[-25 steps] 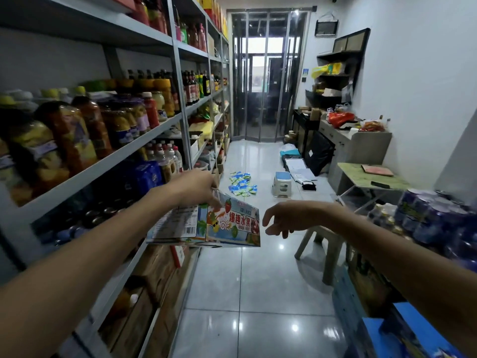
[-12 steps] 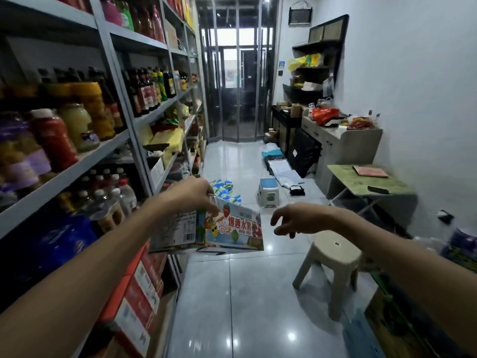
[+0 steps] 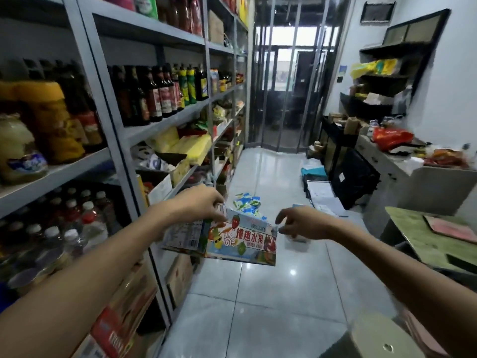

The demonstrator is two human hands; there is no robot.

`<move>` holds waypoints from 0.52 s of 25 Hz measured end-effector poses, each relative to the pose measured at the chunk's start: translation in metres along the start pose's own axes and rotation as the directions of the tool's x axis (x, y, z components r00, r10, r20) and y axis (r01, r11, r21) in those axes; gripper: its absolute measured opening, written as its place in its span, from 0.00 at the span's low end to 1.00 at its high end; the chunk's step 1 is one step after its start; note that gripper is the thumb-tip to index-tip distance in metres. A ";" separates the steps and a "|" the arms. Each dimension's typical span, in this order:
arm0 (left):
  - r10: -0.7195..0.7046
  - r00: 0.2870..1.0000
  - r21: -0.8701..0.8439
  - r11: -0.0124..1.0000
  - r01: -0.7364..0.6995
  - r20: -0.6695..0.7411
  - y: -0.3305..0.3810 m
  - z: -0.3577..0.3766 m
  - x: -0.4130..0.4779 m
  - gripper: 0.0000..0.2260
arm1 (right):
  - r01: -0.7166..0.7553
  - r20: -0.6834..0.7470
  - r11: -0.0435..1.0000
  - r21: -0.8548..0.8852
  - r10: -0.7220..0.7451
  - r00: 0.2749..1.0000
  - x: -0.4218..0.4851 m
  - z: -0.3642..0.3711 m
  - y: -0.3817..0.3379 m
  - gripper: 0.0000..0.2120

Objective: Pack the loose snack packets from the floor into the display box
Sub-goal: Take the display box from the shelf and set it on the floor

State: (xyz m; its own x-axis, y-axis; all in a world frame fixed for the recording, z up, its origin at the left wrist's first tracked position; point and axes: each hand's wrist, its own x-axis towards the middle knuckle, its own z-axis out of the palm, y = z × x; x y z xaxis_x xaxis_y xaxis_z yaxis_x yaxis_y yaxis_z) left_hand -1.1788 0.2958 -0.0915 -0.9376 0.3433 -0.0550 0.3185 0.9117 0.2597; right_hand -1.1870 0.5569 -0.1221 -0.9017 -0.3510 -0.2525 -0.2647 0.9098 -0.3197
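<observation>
My left hand (image 3: 198, 202) grips the top edge of a colourful cardboard display box (image 3: 232, 239) printed with fruit pictures and red Chinese letters, holding it in the air above the tiled floor. My right hand (image 3: 299, 223) hovers just right of the box's upper corner, fingers apart, holding nothing. A pile of blue, green and white snack packets (image 3: 247, 204) lies on the floor beyond the box, partly hidden behind it.
Grey metal shelving (image 3: 144, 130) full of bottles and packets lines the left side. A beige plastic stool (image 3: 374, 337) stands at lower right, a small white stool (image 3: 296, 241) behind my right hand. A green folding table (image 3: 423, 241), a counter and boxes fill the right side.
The view has moved forward along the aisle toward the packets. The beige stool now lies behind and below my right arm. My left hand still holds the box; my right hand stays beside it.
</observation>
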 end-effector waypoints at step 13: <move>0.115 0.992 0.050 0.992 -0.113 -0.045 -0.104 -0.018 0.398 0.09 | 0.001 -0.102 0.997 0.071 0.007 0.995 0.343 -0.112 0.149 0.24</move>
State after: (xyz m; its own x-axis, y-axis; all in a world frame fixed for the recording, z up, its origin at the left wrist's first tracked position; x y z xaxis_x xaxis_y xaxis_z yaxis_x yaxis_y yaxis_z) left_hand -1.5881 0.3334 -0.1227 -0.9000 0.4355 0.0189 0.4290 0.8772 0.2155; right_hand -1.5739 0.5970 -0.1536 -0.9336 -0.3205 -0.1603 -0.2401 0.8914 -0.3844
